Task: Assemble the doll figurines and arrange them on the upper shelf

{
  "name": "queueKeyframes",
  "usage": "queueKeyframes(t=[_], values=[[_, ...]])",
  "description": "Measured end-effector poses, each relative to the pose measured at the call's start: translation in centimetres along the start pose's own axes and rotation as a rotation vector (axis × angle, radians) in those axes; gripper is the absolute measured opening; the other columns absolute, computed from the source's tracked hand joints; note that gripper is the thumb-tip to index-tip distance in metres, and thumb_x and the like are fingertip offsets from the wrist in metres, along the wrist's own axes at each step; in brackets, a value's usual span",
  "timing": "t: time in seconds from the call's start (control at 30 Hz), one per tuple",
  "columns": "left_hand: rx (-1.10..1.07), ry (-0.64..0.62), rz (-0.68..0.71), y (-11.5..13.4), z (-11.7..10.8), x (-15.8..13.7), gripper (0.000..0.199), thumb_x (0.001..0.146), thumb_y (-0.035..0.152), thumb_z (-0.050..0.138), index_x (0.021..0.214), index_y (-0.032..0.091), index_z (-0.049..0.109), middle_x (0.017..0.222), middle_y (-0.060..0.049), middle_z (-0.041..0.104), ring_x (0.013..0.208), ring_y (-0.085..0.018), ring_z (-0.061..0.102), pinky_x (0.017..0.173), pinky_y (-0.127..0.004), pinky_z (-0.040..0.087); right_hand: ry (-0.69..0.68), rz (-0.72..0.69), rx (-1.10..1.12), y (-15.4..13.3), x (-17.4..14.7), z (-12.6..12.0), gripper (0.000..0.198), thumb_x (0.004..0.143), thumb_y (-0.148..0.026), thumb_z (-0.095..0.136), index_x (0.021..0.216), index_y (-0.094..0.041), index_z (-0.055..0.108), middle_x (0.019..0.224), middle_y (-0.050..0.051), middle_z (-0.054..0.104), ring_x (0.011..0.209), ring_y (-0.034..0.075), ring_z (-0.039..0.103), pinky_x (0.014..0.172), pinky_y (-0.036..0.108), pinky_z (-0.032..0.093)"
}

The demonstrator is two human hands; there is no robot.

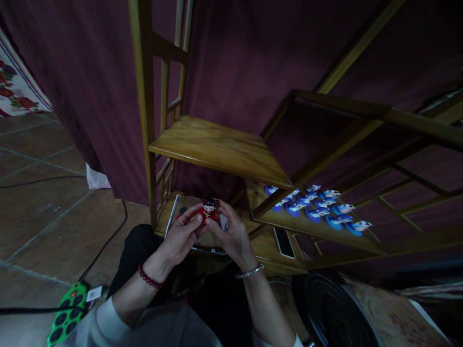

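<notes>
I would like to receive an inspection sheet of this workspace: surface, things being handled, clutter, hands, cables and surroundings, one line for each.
Surface: low wooden shelf bearing a white-edged tray, partly hidden by the hands.
Things being handled: one small red figurine with black hair.
Clutter: dark, flat, phone-like object right of the tray; blue-purple figures grouped on another shelf board.
Hands: left hand and right hand both hold the figurine.
Cables: black cable on the floor, near a green power strip.
Surroundings: purple curtain, tiled floor.
</notes>
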State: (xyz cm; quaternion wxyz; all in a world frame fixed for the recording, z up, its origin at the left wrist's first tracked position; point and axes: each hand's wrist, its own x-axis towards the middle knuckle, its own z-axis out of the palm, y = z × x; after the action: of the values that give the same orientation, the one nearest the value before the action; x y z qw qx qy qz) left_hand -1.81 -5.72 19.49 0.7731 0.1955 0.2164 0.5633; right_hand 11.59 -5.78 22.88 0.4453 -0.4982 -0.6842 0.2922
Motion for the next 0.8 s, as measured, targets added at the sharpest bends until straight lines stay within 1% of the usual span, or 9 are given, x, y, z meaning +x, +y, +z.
queueKeyframes(t=[0.2, 0.47, 0.6, 0.8], values=[[0.078, -0.027, 0.028, 0.2, 0.2, 0.0, 0.033, 0.070, 0.019, 0.071, 0.103, 0.020, 0.066, 0.100, -0.004, 0.068, 0.084, -0.013, 0.063, 0.076, -0.025, 0.051, 0.008, -0.044, 0.049, 0.2, 0.1, 0.1, 0.039, 0.078, -0.026, 0.059, 0.116, -0.024, 0.052, 0.115, 0.005, 0.061, 0.106, 0.018, 0.058, 0.094, 0.034, 0.045], [0.129, -0.045, 0.074, 1.0, 0.5, -0.2, 0.034, 0.072, 0.023, 0.070, 0.106, 0.020, 0.064, 0.103, -0.005, 0.067, 0.084, -0.013, 0.063, 0.074, -0.023, 0.049, -0.002, -0.063, 0.081, 0.1, 0.4, 0.1, 0.047, 0.074, -0.031, 0.065, 0.119, -0.024, 0.049, 0.116, 0.006, 0.061, 0.106, 0.020, 0.058, 0.095, 0.037, 0.045], [0.121, -0.043, 0.094, 1.4, 0.9, -0.3, 0.034, 0.071, 0.022, 0.070, 0.105, 0.021, 0.065, 0.100, -0.004, 0.068, 0.085, -0.013, 0.063, 0.074, -0.021, 0.049, -0.010, -0.042, 0.023, 0.0, 0.6, 0.0, 0.050, 0.072, -0.033, 0.067, 0.118, -0.023, 0.050, 0.114, 0.007, 0.061, 0.103, 0.021, 0.058, 0.093, 0.039, 0.047], [0.147, -0.045, 0.139, 2.0, 1.8, -0.4, 0.035, 0.068, 0.023, 0.073, 0.102, 0.020, 0.066, 0.102, -0.005, 0.068, 0.090, -0.014, 0.063, 0.077, -0.022, 0.049, -0.015, -0.082, -0.056, -0.8, 0.8, -0.4, 0.045, 0.073, -0.035, 0.066, 0.114, -0.022, 0.053, 0.113, 0.008, 0.062, 0.104, 0.022, 0.058, 0.093, 0.040, 0.045]])
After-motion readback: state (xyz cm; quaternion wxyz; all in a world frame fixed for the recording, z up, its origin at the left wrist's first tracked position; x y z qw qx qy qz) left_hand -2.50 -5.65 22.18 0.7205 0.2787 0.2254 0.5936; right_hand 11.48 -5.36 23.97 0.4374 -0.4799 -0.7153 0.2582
